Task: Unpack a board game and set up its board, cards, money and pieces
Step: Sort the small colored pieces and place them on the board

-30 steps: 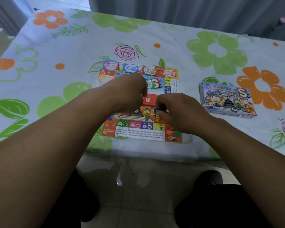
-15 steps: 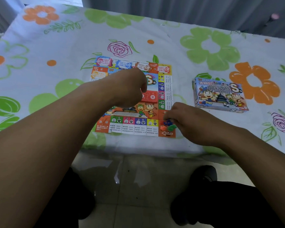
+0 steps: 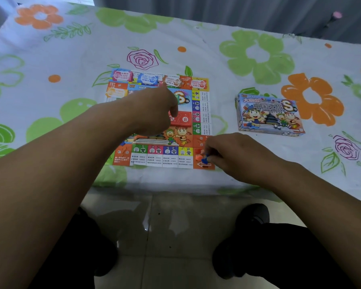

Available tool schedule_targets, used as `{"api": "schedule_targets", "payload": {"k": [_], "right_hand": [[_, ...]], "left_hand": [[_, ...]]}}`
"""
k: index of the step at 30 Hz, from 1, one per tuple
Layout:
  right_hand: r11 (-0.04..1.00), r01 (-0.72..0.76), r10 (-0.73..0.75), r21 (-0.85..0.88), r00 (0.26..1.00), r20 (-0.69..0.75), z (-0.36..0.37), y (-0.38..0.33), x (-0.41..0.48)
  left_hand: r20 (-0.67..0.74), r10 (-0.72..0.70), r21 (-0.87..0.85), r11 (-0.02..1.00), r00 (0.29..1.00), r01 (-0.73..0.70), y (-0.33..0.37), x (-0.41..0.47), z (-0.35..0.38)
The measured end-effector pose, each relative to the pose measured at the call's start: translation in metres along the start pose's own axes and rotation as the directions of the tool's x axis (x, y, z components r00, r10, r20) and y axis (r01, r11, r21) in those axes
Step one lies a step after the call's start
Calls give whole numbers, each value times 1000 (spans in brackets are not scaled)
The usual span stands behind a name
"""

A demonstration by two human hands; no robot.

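Note:
The colourful game board (image 3: 169,157) lies flat on the table near its front edge. Small stacks of paper money (image 3: 147,79) sit along the board's far edge, and a red card pile (image 3: 182,118) lies at its middle. My left hand (image 3: 154,109) hovers over the board's centre with its fingers curled into a fist; anything inside it is hidden. My right hand (image 3: 233,153) pinches a small blue piece (image 3: 205,159) at the board's near right corner square. An orange piece (image 3: 198,157) stands just left of the blue one.
The blue game box (image 3: 269,115) lies closed to the right of the board. A flowered tablecloth (image 3: 50,59) covers the table, whose front edge runs just below the board. Tiled floor and my legs show underneath.
My right hand moved from the board's middle, beside my left hand, down to the near right corner with the blue piece. My left hand stayed over the centre.

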State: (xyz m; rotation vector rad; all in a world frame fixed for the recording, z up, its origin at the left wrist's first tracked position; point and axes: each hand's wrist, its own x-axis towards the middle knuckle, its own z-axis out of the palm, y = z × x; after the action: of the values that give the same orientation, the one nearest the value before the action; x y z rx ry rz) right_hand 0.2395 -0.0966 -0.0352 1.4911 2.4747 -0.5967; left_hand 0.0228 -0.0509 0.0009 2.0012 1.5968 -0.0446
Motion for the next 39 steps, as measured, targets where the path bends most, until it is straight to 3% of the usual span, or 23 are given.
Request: {"api": "schedule_targets", "payload": {"k": [14,19,39], "right_hand": [[992,21,-16,-128,999,41,6,-2,3],[976,85,-99,-201,994,-57,6,-5,-1],[977,54,-65,-204,997,-47,16,-4,3]], "left_hand": [[8,33,-5,999,999,-33,-3,2,4],[1,28,-11,1000,1000,-28,-5,3,4],[-5,17,-20,1000,1000,-17,-4,3,3]]}}
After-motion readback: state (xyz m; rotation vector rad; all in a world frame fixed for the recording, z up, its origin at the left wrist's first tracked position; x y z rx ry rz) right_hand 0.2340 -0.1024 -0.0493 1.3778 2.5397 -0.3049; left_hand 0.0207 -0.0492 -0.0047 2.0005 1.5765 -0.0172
